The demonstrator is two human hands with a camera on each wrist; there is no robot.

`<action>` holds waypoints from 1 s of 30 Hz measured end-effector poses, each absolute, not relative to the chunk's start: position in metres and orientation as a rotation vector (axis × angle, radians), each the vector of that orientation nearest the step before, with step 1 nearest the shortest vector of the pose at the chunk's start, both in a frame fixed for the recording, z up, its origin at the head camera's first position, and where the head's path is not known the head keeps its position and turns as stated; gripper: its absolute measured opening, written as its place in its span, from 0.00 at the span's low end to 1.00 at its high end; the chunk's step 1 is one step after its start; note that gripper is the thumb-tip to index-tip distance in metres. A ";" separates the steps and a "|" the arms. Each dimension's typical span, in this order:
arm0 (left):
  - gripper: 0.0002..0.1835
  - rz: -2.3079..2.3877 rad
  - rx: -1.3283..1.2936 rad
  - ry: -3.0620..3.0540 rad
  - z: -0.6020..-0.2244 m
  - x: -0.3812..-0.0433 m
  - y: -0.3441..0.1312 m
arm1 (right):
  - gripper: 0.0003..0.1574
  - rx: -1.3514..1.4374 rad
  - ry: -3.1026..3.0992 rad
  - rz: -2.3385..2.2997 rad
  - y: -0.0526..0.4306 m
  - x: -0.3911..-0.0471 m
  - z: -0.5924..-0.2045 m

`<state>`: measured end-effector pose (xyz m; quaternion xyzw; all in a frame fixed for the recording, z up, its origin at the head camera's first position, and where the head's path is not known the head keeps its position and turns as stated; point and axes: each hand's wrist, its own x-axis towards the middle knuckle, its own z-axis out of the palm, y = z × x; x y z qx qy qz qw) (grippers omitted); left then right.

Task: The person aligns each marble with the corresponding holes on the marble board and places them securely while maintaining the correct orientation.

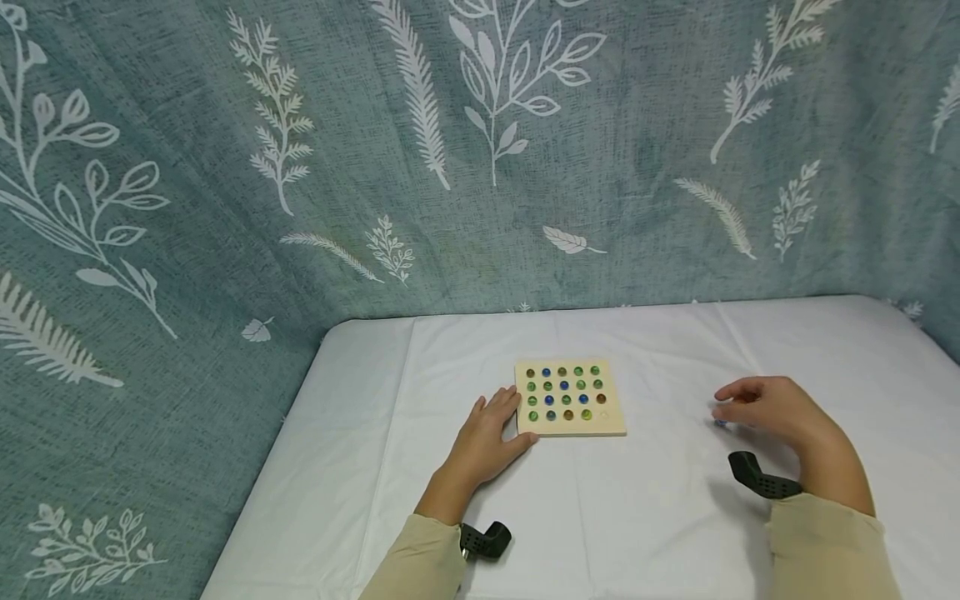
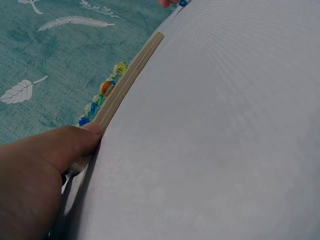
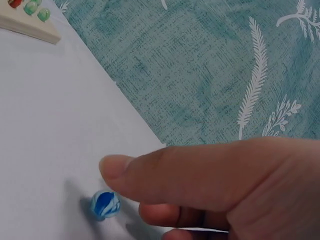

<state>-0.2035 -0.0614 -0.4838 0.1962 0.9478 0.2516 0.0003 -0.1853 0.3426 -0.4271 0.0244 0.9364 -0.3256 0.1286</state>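
A pale wooden board [image 1: 619,421] holds rows of glass marbles in green, blue and brown. A hollow at its near right corner has no marble in it. My left hand [image 1: 487,440] lies at the board's left side, fingers extended against the left edge. Its thumb [image 2: 70,145] touches the near edge by the corner. Off to the right, my right hand [image 1: 780,410] hovers low over a single blue-and-white marble [image 3: 105,204] on the cloth. Thumb and fingertips are just beside this marble, loosely bent, not visibly pinching it.
A white cloth [image 1: 450,367] covers the table, with creases running across it. Behind and at the left hangs a teal curtain [image 1: 337,167] with white leaf prints. Black devices are strapped to both wrists, below beige sleeves.
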 end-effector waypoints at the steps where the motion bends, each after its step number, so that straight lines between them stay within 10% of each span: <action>1: 0.40 0.792 0.617 2.977 -0.484 -0.204 -0.061 | 0.37 0.081 2.718 -0.939 0.344 -0.185 -0.427; 30: 0.40 0.798 0.602 2.973 -0.484 -0.203 -0.061 | 0.28 0.118 2.657 -0.887 0.349 -0.186 -0.430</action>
